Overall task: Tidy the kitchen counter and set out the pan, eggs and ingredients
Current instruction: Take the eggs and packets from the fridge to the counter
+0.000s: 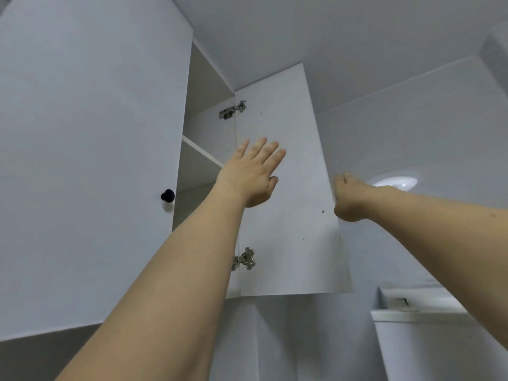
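Behind the open door [291,188] — right hand [347,200], fingers hidden.

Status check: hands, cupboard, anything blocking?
Left hand open, flat by open cupboard door. Right hand at door's outer edge, grip unclear. Shelf shows nothing. No obstruction.

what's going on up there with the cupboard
A person is reaching up at a white wall cabinet. Its right-hand door stands swung open, inner face and both hinges showing. The right hand is at that door's outer edge, fingers wrapped behind it, apparently holding it. The left hand is raised with straight fingers in front of the door, near the opening and holding nothing. The left-hand door, with its black knob, is closed. The visible shelf shows nothing on it from this angle.
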`<state>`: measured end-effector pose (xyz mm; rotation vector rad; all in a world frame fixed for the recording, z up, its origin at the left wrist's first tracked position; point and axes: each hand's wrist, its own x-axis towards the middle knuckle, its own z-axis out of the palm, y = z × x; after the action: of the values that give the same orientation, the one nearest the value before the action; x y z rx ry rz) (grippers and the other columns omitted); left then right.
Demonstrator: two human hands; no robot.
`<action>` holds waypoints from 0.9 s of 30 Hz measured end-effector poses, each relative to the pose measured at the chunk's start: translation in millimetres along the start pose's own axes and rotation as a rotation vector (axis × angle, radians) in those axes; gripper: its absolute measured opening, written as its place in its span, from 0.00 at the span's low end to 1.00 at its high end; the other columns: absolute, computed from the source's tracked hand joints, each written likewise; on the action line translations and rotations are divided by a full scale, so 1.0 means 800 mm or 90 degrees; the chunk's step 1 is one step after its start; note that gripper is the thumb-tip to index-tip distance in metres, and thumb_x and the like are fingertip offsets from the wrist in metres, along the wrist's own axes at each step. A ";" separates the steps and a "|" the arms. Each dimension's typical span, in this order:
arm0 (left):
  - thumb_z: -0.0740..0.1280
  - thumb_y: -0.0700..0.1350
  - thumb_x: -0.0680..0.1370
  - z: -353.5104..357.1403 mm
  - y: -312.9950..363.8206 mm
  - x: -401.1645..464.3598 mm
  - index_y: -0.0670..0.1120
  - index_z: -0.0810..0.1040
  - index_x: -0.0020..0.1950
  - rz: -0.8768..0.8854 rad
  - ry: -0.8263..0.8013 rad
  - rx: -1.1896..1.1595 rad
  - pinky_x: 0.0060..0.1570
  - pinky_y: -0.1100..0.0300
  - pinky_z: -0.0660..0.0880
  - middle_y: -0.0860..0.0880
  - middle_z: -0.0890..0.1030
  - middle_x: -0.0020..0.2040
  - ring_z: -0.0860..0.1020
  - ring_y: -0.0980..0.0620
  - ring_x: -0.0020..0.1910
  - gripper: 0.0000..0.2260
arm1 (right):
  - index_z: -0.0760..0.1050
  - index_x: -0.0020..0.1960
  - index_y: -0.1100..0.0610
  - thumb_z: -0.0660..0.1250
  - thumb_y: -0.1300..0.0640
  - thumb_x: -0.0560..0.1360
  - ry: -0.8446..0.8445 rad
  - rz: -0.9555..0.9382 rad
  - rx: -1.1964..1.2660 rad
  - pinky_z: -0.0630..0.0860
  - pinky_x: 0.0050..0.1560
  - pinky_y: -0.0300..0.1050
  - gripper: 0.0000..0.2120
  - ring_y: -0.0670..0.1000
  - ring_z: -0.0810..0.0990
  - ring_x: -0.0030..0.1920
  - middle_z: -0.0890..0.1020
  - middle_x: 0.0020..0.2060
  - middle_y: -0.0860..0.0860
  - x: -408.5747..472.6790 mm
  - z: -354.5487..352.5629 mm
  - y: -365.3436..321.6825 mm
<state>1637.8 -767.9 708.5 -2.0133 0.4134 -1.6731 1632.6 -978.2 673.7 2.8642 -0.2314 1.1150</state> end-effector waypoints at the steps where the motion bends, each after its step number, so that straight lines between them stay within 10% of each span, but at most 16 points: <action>1: 0.47 0.53 0.83 0.006 0.003 0.008 0.49 0.43 0.79 -0.006 -0.004 -0.011 0.76 0.47 0.39 0.50 0.45 0.80 0.42 0.49 0.78 0.26 | 0.47 0.74 0.68 0.52 0.62 0.76 -0.031 0.006 -0.042 0.56 0.73 0.53 0.29 0.59 0.55 0.74 0.49 0.75 0.57 0.004 0.005 0.005; 8: 0.46 0.53 0.83 0.069 0.042 0.059 0.50 0.44 0.79 0.062 -0.015 -0.024 0.76 0.47 0.39 0.51 0.47 0.80 0.43 0.49 0.78 0.25 | 0.64 0.68 0.53 0.60 0.48 0.78 -0.173 0.054 -0.382 0.67 0.52 0.45 0.21 0.54 0.73 0.56 0.72 0.63 0.51 0.023 0.005 0.020; 27: 0.49 0.53 0.83 0.178 0.146 0.185 0.56 0.58 0.77 0.154 -0.065 0.020 0.73 0.41 0.34 0.53 0.52 0.79 0.45 0.47 0.78 0.21 | 0.53 0.77 0.57 0.60 0.41 0.78 -0.275 -0.059 -0.514 0.67 0.55 0.48 0.35 0.57 0.72 0.63 0.73 0.66 0.54 0.104 0.110 -0.005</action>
<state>1815.6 -917.9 748.5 -1.9304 0.5665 -1.4156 1752.3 -994.1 665.2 2.2861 -0.4391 0.2540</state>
